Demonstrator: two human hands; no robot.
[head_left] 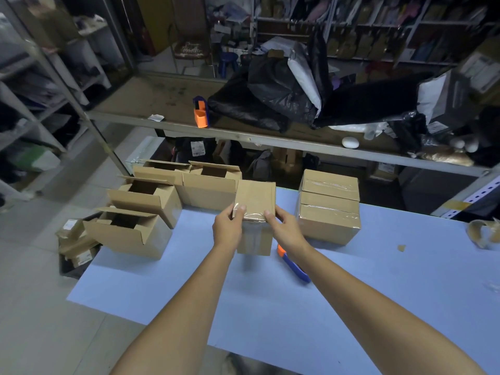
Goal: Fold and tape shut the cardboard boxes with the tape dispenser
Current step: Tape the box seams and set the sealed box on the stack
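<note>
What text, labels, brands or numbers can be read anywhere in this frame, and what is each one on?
None is legible.
White label on the black bag under the shelf: too blurred.
Labels on the small boxes at lower left: too small.
Label on the grey bag at right: blurred.
Held box and taped boxes: no print visible.
</note>
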